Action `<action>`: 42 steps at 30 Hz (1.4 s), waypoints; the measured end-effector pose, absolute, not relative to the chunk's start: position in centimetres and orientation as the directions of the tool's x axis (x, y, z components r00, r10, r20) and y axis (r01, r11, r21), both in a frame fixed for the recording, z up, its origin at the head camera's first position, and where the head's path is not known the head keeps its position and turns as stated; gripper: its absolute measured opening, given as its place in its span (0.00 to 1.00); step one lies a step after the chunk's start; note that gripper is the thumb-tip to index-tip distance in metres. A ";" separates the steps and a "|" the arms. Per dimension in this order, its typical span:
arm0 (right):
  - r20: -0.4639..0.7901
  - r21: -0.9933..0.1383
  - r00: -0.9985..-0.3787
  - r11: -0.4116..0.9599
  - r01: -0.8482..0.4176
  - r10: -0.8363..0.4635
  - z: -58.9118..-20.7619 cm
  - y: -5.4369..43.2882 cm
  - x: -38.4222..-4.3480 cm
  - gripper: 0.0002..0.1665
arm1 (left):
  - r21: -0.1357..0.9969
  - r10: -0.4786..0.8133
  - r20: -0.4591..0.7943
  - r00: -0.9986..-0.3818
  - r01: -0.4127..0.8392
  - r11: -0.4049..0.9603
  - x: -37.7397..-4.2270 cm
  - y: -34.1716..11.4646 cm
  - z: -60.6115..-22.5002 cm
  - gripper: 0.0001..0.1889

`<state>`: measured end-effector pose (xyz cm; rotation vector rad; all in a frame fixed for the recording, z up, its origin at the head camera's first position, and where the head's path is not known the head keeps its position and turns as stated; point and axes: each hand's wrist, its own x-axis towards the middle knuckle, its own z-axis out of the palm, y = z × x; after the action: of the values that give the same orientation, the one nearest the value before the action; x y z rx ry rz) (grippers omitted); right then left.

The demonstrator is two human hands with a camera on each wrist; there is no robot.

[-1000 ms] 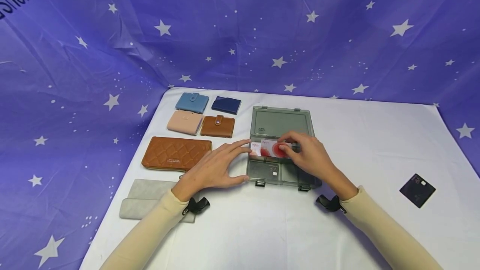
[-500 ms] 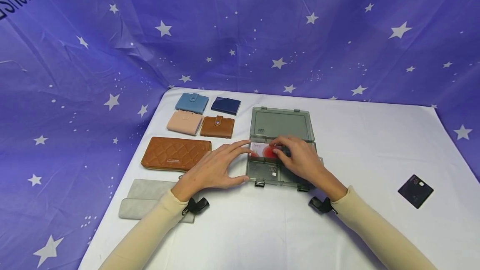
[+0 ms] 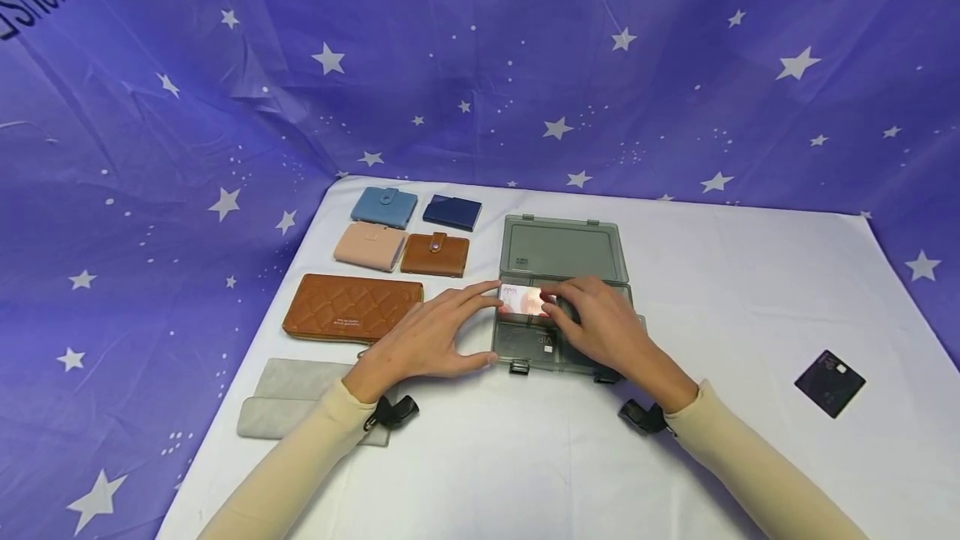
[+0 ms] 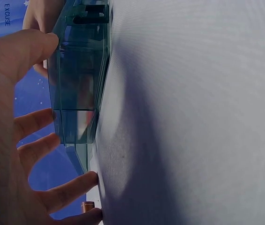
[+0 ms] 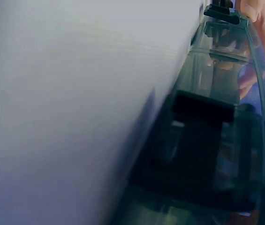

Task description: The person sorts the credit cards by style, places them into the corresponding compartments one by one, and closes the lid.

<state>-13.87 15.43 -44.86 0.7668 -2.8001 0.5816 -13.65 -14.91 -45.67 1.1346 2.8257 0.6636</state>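
"On the white cloth-covered table (image 3: 712, 298), what are the hands doing?"

"The left hand (image 3: 423, 344) is resting wide-spread fingers against the left side of a grey-green translucent plastic box (image 3: 562, 248); at its far left, a white-and-red rectangular card (image 3: 516, 298) is lying, its right end meeting the right hand (image 3: 600, 321), whose fingertips are narrow-set, though whether they are pinching I cannot tell"

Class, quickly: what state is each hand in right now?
Left hand: open, touching the green box.
Right hand: closed, pinching the red-and-white card.
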 end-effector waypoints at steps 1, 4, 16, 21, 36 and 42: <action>0.264 -0.333 -0.853 0.787 -0.519 -0.451 -44.9 15.5 -13.8 0.19 | 0.396 0.665 0.130 -0.735 0.654 0.645 -13.6 -14.9 -45.7 0.40; 0.235 -0.357 -0.857 0.779 -0.515 -0.459 -45.0 15.7 -13.7 0.18 | 0.398 0.664 0.128 -0.736 0.652 0.646 -13.6 -14.9 -45.7 0.40; 0.082 -0.310 -0.846 0.793 -0.524 -0.527 -44.9 16.1 -13.2 0.24 | 0.396 0.658 0.122 -0.743 0.645 0.654 -13.4 -15.1 -46.0 0.40; 0.098 -0.368 -0.839 0.764 -0.530 -0.535 -44.4 17.0 -13.2 0.22 | 0.395 0.655 0.115 -0.747 0.640 0.659 -13.4 -15.1 -45.9 0.40; 0.294 -0.452 -0.853 0.724 -0.521 -0.431 -42.6 31.6 -13.1 0.26 | 0.386 0.661 0.127 -0.739 0.651 0.654 -13.5 -14.9 -45.9 0.41; 0.280 -0.437 -0.905 0.797 -0.417 -0.320 -43.9 38.9 -11.2 0.27 | 0.385 0.666 0.130 -0.735 0.656 0.649 -13.6 -14.7 -45.8 0.41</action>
<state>-11.18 38.86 -43.92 0.5795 -2.7933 0.7452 -13.57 -14.70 -45.79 1.1352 2.8317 0.6468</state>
